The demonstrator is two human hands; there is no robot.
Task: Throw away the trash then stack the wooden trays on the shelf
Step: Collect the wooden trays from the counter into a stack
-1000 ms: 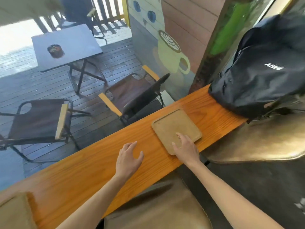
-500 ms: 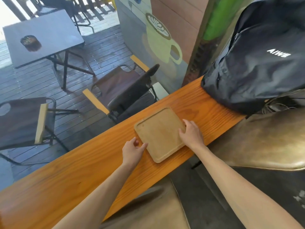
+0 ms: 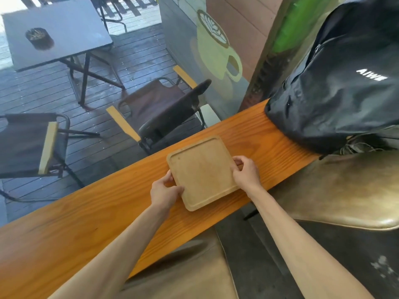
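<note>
**A:** Wooden tray (image 3: 203, 172) first: where do you have it?

**B:** It lies flat on the orange wooden counter (image 3: 86, 223), a little right of the frame's centre. Your left hand (image 3: 165, 190) is closed on its lower left edge, thumb on the rim and fingers tucked under. Your right hand (image 3: 246, 172) is closed on its right edge in the same pinch. You have it from both sides.

**A:** Is it off the counter?

**B:** You can't tell that from this view. It looks level with the surface, so treat it as not yet lifted.

**A:** And the trash?

**B:** The tray is bare, and nothing that reads as rubbish shows on the counter near your hands. That suggests the throwing away is done for this tray, though no bin is in view to confirm it.

**A:** What is left?

**B:** The stacking, by my reckoning. No shelf is in the frame and no other tray either, so you must carry this one off somewhere out of sight.

**A:** Anything in your way?

**B:** A black backpack (image 3: 336, 87) sits at the counter's right end, apart from the tray. A tan seat (image 3: 345, 190) is at the lower right beside your right arm.
</note>
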